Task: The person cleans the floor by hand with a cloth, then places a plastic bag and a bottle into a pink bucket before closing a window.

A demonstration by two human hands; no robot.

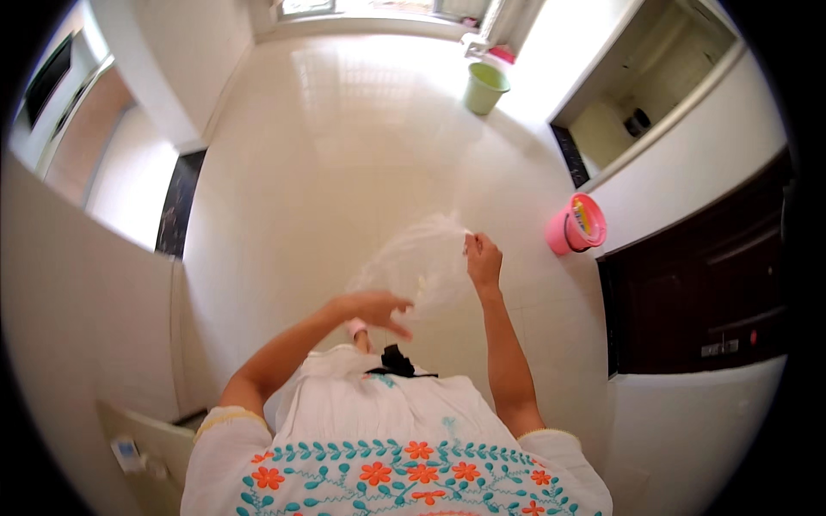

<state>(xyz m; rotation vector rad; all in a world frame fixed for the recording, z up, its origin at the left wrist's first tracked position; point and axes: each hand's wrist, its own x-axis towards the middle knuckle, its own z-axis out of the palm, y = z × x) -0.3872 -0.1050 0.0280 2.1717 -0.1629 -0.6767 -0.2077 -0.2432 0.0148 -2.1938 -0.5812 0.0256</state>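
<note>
A thin, clear plastic bag or sheet [413,258] hangs spread in the air in front of me, blurred by motion. My right hand [483,258] is closed on its upper right edge, with the arm stretched forward. At the lower left of the plastic is my left hand [382,311], its thumb and fingers apart; it may touch the film, but no grip on it shows. Below the hands is my white embroidered dress [413,413] with a black bow at the waist, and one foot shows near the left hand.
A pink bucket [560,232] with a yellow packet inside stands right, near a dark door [697,277]. Farther off, a green bucket [483,93] stands on the glossy tiled floor [310,168]. Walls and black thresholds [181,203] border both sides.
</note>
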